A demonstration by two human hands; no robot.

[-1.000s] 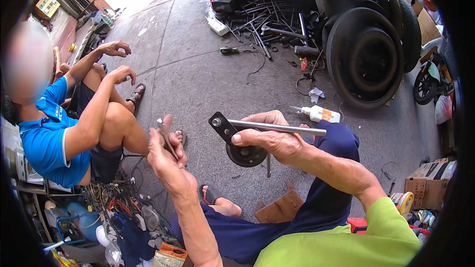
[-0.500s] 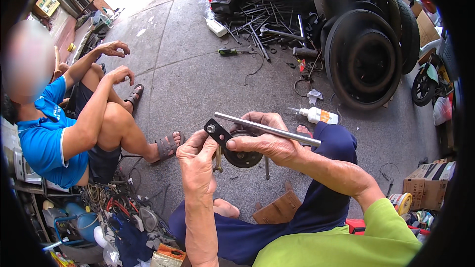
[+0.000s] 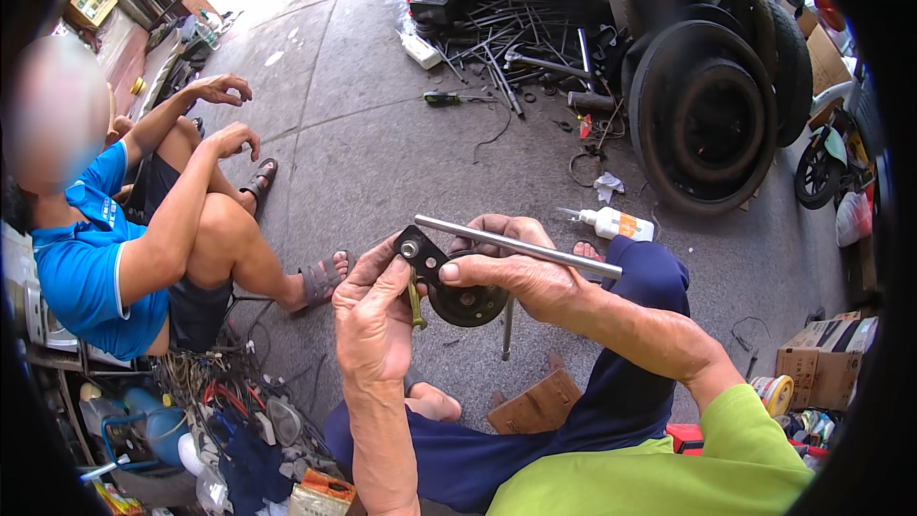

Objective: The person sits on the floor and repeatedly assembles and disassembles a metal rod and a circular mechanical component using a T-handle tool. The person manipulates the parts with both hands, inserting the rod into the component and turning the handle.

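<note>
My right hand (image 3: 521, 277) clamps black bracket (image 3: 435, 263) and rod (image 3: 516, 247); left hand (image 3: 374, 320) pinches bolt (image 3: 415, 301) at 6 o'clock under bracket.

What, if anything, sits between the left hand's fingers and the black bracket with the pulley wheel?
Nothing visible. The left hand already has its fingertips on the black bracket, beside the pulley wheel. The right hand grips the same assembly along with a metal rod.

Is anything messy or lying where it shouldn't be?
Yes. A white glue bottle lies tipped on its side on the pavement, and thin metal rods sprawl in a loose heap by the tyres. A crumpled scrap lies nearby.
</note>
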